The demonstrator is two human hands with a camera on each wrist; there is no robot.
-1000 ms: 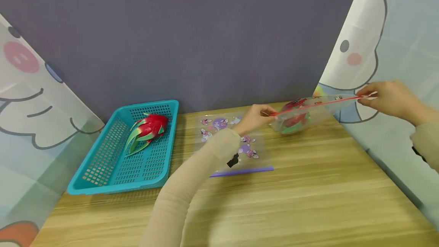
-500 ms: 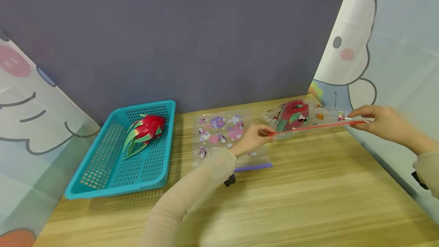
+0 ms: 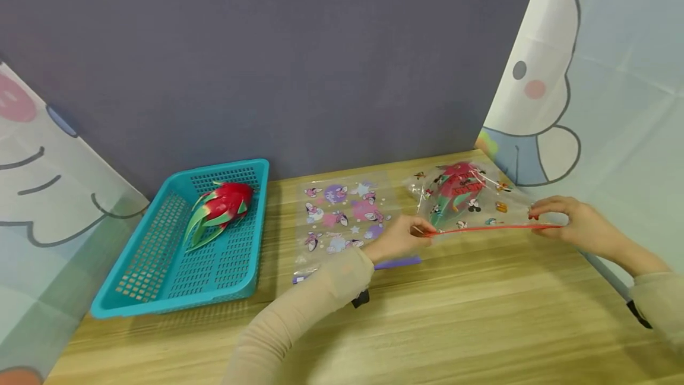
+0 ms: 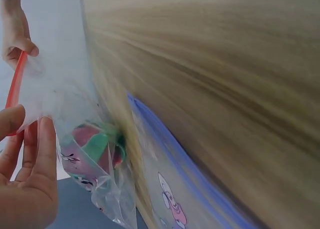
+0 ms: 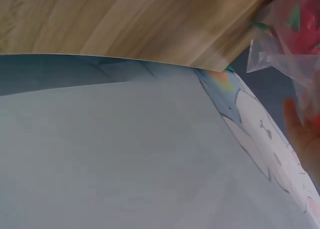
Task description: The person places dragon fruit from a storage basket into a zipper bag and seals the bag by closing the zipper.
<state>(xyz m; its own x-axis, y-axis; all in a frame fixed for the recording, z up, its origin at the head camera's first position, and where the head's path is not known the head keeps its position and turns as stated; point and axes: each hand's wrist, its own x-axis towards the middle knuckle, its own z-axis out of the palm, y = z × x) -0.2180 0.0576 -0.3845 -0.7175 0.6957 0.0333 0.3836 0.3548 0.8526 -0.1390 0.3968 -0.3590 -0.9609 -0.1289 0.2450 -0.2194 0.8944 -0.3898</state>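
A clear zip bag (image 3: 486,210) with a red zip edge and small cartoon prints lies toward the back right of the table, a red and green dragon fruit (image 3: 461,186) inside it. My left hand (image 3: 399,237) pinches the left end of the red zip edge; my right hand (image 3: 579,227) pinches the right end. The left wrist view shows thumb and fingers of the left hand (image 4: 30,174) at the red strip, with the fruit (image 4: 95,146) hanging low in the bag. In the right wrist view, part of the right hand (image 5: 305,136) shows beside the bag.
A second clear zip bag (image 3: 333,212) with purple prints and a purple zip lies flat, partly under my left forearm. At left stands a turquoise basket (image 3: 176,278) holding another dragon fruit (image 3: 224,204). A grey panel (image 3: 299,64) rises behind the table (image 3: 454,325).
Both hands have come down and nearer with the red zip edge, which was raised and slanted. The bag now spreads flatter over the table with its printed face showing.
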